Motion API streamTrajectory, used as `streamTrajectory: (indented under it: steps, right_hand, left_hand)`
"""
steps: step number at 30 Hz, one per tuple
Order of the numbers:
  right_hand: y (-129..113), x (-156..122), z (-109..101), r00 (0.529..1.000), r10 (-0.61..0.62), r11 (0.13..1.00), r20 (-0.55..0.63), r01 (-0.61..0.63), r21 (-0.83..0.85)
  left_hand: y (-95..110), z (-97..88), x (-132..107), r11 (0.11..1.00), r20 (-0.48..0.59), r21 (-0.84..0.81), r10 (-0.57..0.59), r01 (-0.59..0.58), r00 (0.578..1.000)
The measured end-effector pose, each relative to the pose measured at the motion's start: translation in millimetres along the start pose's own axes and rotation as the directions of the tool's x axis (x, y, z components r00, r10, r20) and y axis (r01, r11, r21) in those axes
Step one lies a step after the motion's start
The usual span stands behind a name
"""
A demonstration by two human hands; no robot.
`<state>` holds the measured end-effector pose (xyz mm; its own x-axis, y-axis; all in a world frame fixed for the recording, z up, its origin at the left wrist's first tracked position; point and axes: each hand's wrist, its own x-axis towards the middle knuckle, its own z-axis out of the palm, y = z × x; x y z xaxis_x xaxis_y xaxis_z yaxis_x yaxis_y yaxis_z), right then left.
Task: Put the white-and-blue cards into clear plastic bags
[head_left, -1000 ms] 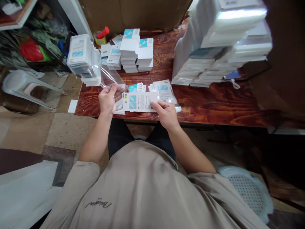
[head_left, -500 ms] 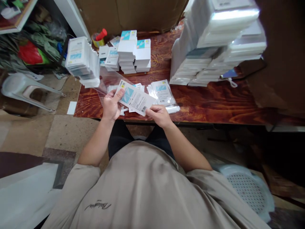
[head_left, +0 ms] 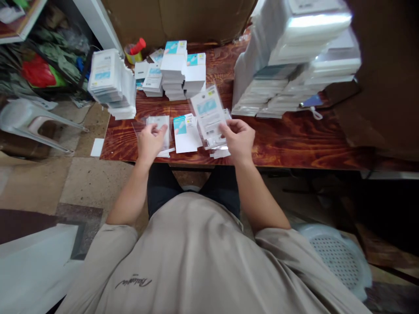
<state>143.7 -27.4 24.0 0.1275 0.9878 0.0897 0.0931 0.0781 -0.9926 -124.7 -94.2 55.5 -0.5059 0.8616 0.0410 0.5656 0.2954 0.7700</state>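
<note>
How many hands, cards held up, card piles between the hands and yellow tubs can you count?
Left hand and right hand: 2
Held-up card: 1
Card pile between the hands: 1
Yellow tub: 1
Total: 5

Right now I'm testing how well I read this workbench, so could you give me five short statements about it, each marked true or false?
1. The right hand holds a sleeved card. True.
2. The left hand hangs below the table, away from everything. False: its fingers are over a pile of clear sleeves near the front edge.
3. A loose pile of cards lies on the table between the hands. True.
4. The yellow container stands at the table's right end. False: it is at the back left.
5. The tall stack is on the right-hand side of the table. True.
</note>
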Motion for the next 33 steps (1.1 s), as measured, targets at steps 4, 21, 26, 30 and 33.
streamTrajectory:
  steps: [4, 21, 26, 30, 33]
  right_hand:
    - [28, 19, -18, 0.980, 0.000, 0.822, -0.198, -0.113, -0.558]
    - [-40, -40, 47, 0.405, -0.060, 0.203, 0.912, 0.900, -0.386]
    - [-47, -52, 49, 0.385, 0.006, 0.076, 0.923, 0.920, -0.385]
    - [-49, -60, 50, 0.376, 0.021, 0.056, 0.926, 0.925, -0.377]
    - [-48, -58, 48, 0.354, 0.034, 0.089, 0.935, 0.931, -0.355]
  left_hand:
    - [-27, -14.8, 33, 0.837, -0.049, 0.539, -0.085, 0.098, 0.995]
    - [-53, -21.5, 61, 0.953, 0.040, 0.264, -0.168, 0.152, 0.985]
    - [-51, -25.2, 56, 0.958, -0.006, 0.278, -0.077, 0.076, 0.997]
    - [-42, -31.5, 47, 0.920, 0.012, 0.391, 0.024, -0.026, 1.000]
    - [-37, -27.6, 45, 0.962, -0.063, 0.259, 0.107, -0.087, 0.992]
